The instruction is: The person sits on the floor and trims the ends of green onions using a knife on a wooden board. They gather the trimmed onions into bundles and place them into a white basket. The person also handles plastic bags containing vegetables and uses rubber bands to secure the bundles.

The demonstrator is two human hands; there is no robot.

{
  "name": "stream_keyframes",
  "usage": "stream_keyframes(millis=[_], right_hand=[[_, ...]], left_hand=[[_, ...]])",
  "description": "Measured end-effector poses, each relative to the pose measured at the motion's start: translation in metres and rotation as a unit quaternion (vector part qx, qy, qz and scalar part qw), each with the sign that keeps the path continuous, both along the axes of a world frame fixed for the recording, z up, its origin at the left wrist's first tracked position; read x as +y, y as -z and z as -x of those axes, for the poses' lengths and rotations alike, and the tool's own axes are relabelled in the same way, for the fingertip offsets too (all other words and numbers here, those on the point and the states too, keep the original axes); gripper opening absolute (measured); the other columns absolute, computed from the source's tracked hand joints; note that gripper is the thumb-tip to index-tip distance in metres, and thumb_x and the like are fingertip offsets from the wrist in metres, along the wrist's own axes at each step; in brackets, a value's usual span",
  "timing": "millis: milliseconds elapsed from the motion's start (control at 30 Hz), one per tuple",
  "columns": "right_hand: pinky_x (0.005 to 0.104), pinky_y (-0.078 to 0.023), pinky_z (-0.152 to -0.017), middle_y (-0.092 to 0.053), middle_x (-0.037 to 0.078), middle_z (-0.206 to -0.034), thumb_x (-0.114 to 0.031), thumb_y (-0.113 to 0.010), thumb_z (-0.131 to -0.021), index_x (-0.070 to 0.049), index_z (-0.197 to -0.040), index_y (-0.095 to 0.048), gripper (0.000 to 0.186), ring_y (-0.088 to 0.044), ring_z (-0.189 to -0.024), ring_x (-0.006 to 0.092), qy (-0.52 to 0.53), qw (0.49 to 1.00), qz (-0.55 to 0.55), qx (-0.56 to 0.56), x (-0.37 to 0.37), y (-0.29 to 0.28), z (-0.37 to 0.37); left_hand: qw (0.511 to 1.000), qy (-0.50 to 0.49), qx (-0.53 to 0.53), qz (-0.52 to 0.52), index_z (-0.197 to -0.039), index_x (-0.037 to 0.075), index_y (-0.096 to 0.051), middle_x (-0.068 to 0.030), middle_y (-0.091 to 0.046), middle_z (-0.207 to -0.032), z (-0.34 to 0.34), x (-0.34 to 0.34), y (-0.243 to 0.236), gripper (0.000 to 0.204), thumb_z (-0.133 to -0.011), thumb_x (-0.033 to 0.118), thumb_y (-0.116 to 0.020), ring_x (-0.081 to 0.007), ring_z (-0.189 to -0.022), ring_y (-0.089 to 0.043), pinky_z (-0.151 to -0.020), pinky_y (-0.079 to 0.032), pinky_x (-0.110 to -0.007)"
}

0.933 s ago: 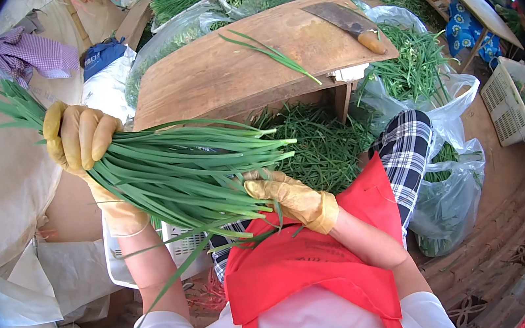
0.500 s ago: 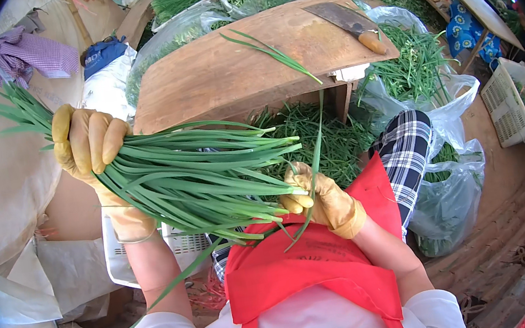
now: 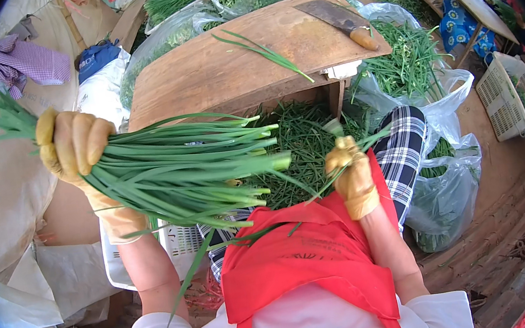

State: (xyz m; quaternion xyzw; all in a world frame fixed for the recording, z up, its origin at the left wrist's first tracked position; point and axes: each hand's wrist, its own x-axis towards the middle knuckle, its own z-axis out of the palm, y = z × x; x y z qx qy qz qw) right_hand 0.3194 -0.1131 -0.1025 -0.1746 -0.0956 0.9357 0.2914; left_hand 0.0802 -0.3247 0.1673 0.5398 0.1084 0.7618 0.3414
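My left hand [image 3: 78, 145], in a yellowish rubber glove, is closed around a thick bunch of flat green garlic chives [image 3: 177, 172]. The pale cut ends fan out to the right, and the leaf tips stick out past the hand at the left. One long leaf dangles from the bunch toward my left sleeve. My right hand [image 3: 351, 175], gloved alike, is to the right of the bunch and apart from it. Its fingers are closed on a few loose chive leaves [image 3: 375, 138], slightly blurred. Below lies the red apron [image 3: 300, 252] over my lap.
A wooden board [image 3: 216, 64] ahead carries a cleaver [image 3: 343, 24] and loose chive leaves [image 3: 264, 52]. Under it is a heap of green trimmings [image 3: 303, 145]. Plastic bags of greens [image 3: 404, 59] stand at right, beside a white basket [image 3: 499, 99]. Another white crate [image 3: 180, 241] is by my left forearm.
My right hand has moved right, away from the cut ends, pulling loose leaves out of the bunch. My left hand has shifted slightly left with the bunch.
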Motion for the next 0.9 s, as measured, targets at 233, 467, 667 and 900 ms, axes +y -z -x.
stream_keyframes(millis=[233,467,667,900], right_hand=[[0.0364,-0.052,-0.083,-0.07,0.017,-0.101,-0.032,-0.063,-0.089,-0.006,-0.115,-0.063,0.036,-0.068,-0.09,0.0259,-0.373,0.599,-0.64,-0.303,0.0,-0.012,-0.004],[0.0376,-0.051,-0.086,-0.07,0.011,-0.106,-0.005,-0.064,-0.088,-0.006,-0.116,-0.066,0.028,-0.065,-0.093,0.029,0.029,0.608,-0.777,-0.161,-0.015,-0.121,0.005],[0.04,-0.043,-0.093,-0.069,0.01,-0.099,-0.018,-0.071,-0.083,-0.007,-0.111,-0.069,0.03,-0.061,-0.094,0.0282,0.01,0.534,-0.845,-0.016,-0.036,-0.176,0.064],[0.0267,-0.047,-0.082,-0.065,0.001,-0.094,-0.013,-0.065,-0.093,-0.002,-0.101,-0.066,0.013,-0.058,-0.089,0.0093,-0.384,0.767,-0.511,0.057,0.006,-0.172,0.055]], left_hand=[[0.998,0.052,-0.017,-0.015,-0.085,0.009,-0.054,0.0009,-0.046,-0.051,0.007,-0.01,-0.009,0.009,-0.094,0.008,-0.053,-0.0115,-0.05,-0.047,-0.058,-0.043,-0.026],[0.995,0.091,-0.007,-0.029,-0.084,0.011,-0.048,0.0007,-0.049,-0.05,-0.008,0.005,-0.006,0.012,-0.095,0.007,-0.046,-0.0113,-0.047,-0.047,-0.055,-0.042,-0.025],[0.986,0.165,0.033,-0.003,-0.089,0.009,-0.052,-0.0029,-0.054,-0.055,0.002,0.023,0.005,0.007,-0.095,0.008,-0.048,-0.0145,-0.053,-0.054,-0.063,-0.048,-0.029],[0.978,0.186,0.088,0.047,-0.082,0.012,-0.041,0.0029,-0.044,-0.043,0.004,0.035,0.007,0.019,-0.101,0.009,-0.04,-0.0091,-0.04,-0.043,-0.049,-0.036,-0.023]])
